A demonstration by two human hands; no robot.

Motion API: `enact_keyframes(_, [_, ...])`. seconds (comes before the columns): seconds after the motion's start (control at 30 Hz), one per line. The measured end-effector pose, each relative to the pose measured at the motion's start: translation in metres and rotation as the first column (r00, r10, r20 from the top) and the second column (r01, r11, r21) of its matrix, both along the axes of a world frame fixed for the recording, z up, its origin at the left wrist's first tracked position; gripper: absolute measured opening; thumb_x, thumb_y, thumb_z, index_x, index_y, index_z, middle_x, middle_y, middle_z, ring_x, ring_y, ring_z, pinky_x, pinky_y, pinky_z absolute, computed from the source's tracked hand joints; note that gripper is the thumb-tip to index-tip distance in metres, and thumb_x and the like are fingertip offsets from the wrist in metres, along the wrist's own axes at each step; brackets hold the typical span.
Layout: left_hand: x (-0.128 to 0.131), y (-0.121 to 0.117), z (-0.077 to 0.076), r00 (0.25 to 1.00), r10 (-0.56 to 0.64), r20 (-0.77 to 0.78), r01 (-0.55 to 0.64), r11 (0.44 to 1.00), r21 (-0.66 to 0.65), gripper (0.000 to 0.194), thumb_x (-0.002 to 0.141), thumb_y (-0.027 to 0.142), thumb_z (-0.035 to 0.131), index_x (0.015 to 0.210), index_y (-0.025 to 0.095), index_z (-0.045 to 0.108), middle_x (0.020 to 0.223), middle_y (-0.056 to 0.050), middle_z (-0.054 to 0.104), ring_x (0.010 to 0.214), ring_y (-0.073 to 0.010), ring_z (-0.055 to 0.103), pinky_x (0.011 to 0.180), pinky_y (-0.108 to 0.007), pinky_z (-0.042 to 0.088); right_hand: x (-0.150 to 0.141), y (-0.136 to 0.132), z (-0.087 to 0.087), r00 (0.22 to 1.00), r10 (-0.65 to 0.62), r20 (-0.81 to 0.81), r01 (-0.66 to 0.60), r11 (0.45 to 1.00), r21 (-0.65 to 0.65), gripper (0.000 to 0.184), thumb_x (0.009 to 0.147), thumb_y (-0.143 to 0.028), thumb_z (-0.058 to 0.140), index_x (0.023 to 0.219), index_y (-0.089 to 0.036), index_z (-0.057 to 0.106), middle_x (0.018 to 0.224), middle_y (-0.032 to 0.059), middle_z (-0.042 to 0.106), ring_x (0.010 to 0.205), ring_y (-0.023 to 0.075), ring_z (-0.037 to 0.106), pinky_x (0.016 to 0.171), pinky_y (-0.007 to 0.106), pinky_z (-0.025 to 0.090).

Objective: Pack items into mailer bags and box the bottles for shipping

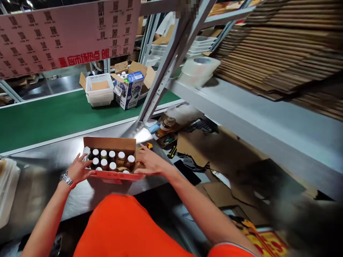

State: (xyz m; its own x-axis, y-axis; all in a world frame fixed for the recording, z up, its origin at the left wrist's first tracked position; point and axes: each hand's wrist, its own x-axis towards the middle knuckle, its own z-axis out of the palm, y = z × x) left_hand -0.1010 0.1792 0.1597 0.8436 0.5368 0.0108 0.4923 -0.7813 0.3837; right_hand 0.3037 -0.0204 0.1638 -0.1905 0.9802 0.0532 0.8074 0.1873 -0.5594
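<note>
An open cardboard box (111, 175) with a red front sits on the metal bench before me. Inside stand several small bottles (104, 164) with white caps, some dark and some amber. My left hand (79, 168), with a metal watch and a red band at the wrist, grips the box's left end, fingers over the rim. At the opposite end my right hand (150, 161) holds the box, its thumb at the front edge and fingers toward the back corner. A yellow-and-black tool (149, 145) lies just behind my right hand, partly hidden.
Behind the bench runs a green conveyor (53, 117) carrying a white basket (99, 96) and a blue-and-white carton (130, 91). A metal post (163, 76) rises at the right. Clear tape rolls (199, 69) and stacked flat cardboard (281, 46) occupy the shelf. White trays (9, 189) stand left.
</note>
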Motion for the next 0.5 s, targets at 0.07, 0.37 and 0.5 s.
enact_keyframes(0.07, [-0.003,-0.005,-0.009,0.992,0.094,0.083,-0.103,0.989,0.108,0.052,0.088,0.053,0.089,0.128,0.021,0.082,0.106,-0.016,0.088,0.155,-0.0469,0.056,0.135,-0.079,0.028,0.009,-0.021,-0.007,0.995,-0.093,0.041,0.095,0.994,-0.062,0.051,0.081,-0.074,0.084,0.070,-0.024,0.077,0.076,0.0068,0.076,0.090,0.0301,0.070,0.136,0.069,0.029])
enact_keyframes(0.37, [0.010,-0.031,-0.038,0.853,0.451,0.260,-0.518,0.790,0.328,0.082,0.099,0.073,0.065,0.148,0.008,0.069,0.114,-0.024,0.080,0.145,-0.0501,0.058,0.131,-0.085,0.021,0.001,-0.016,-0.040,0.924,-0.381,-0.020,0.381,0.925,0.011,0.090,0.081,-0.056,0.090,0.158,-0.017,0.065,0.162,0.0219,0.065,0.151,0.0435,0.060,0.134,0.063,0.042])
enact_keyframes(0.5, [-0.009,-0.031,-0.048,0.844,0.479,0.242,-0.536,0.776,0.333,0.090,0.092,0.073,0.074,0.153,0.008,0.064,0.134,-0.030,0.075,0.151,-0.0537,0.050,0.131,-0.086,0.019,0.010,-0.008,-0.046,0.946,-0.301,-0.120,0.294,0.953,-0.073,0.109,0.076,-0.056,0.094,0.170,-0.022,0.052,0.180,0.0190,0.045,0.165,0.0414,0.046,0.138,0.061,0.039])
